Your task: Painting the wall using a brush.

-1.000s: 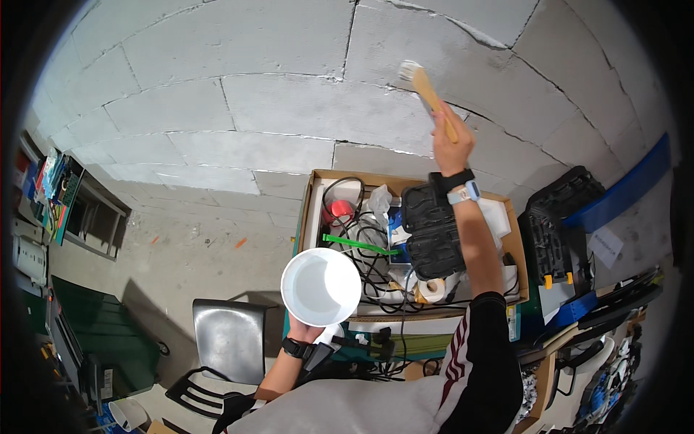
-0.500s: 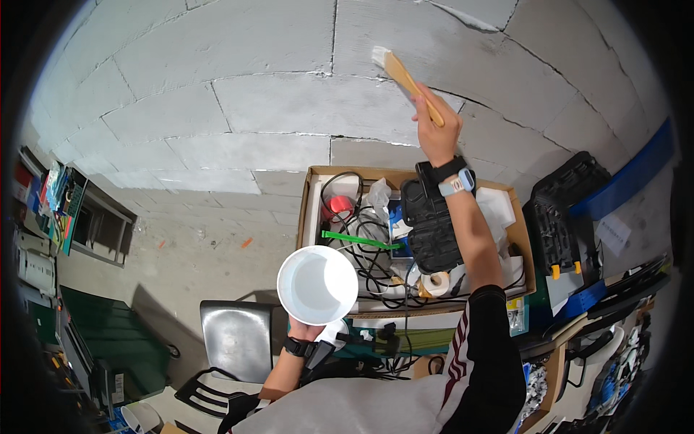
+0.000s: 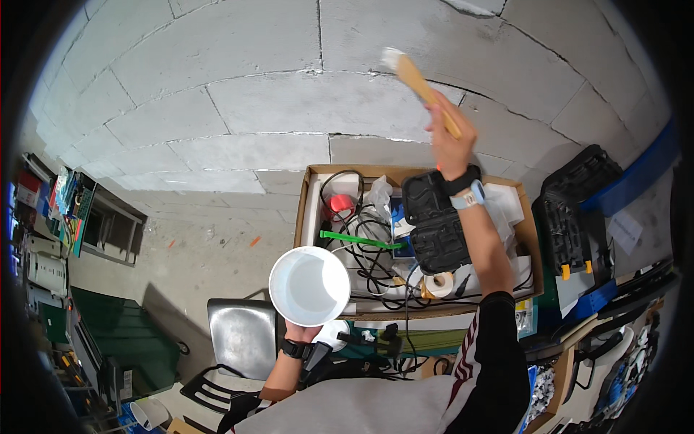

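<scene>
My right hand point(image 3: 455, 143) grips the wooden handle of a paintbrush point(image 3: 417, 81), its pale bristles pointing up and left near the block wall point(image 3: 267, 101). The brush looks slightly blurred by motion, and I cannot tell whether its tip touches the wall. In my left hand point(image 3: 302, 333) a white bucket point(image 3: 309, 286) is held up from below, its open mouth toward me. Its inside looks white, with a bright patch at the right. Most of the left fingers are hidden under the bucket. Whitish coating shows on several of the wall's blocks.
Below the wall stands a cardboard box point(image 3: 419, 316) with cables, a red tape roll point(image 3: 340, 205), a green strip point(image 3: 361, 239) and a black case point(image 3: 437, 224). A chair point(image 3: 243, 336) is at the lower left, a dark green bin point(image 3: 126, 336) farther left. Another black case point(image 3: 571, 210) stands right.
My right hand and the paintbrush have moved a little right and down. The bucket in my left hand has shifted slightly left, and the whole view has turned a little.
</scene>
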### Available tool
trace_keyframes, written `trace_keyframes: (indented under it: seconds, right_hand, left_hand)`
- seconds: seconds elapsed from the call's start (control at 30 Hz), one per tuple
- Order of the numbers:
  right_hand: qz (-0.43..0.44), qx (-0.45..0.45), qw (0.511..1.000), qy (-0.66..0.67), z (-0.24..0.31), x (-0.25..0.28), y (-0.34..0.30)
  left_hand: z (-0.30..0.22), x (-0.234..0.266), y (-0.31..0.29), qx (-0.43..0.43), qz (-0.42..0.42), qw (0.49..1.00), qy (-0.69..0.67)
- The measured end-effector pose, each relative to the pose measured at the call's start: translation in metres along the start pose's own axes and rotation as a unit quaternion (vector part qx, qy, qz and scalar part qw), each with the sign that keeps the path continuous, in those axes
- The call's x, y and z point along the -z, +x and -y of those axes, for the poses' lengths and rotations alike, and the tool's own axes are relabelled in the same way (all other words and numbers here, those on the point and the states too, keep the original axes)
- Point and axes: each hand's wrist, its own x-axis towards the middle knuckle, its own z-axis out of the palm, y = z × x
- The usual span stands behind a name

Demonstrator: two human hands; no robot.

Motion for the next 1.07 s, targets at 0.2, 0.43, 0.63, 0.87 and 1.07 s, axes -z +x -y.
trace_keyframes:
  seconds: [0.2,0.43,0.63,0.87,1.07]
  right_hand:
    - [0.013,0.022,0.999,-0.027,-0.021,-0.024,0.018]
    - [-0.114,-0.049,0.989,-0.075,-0.049,0.057,-0.008]
    - [-0.165,-0.098,0.981,-0.032,0.021,0.092,-0.049]
    - [-0.081,-0.131,0.988,0.000,0.167,0.098,-0.134]
    - [-0.105,-0.156,0.981,0.040,0.252,0.100,-0.185]
  left_hand:
    - [0.003,-0.001,-0.002,-0.014,-0.009,1.000,0.026]
    - [0.006,0.000,-0.005,-0.012,0.007,1.000,0.016]
    - [0.001,-0.022,-0.002,-0.002,0.028,0.999,0.029]
    - [-0.011,-0.037,-0.019,0.037,0.131,0.990,0.047]
    - [-0.029,-0.055,-0.081,0.051,0.149,0.986,0.063]
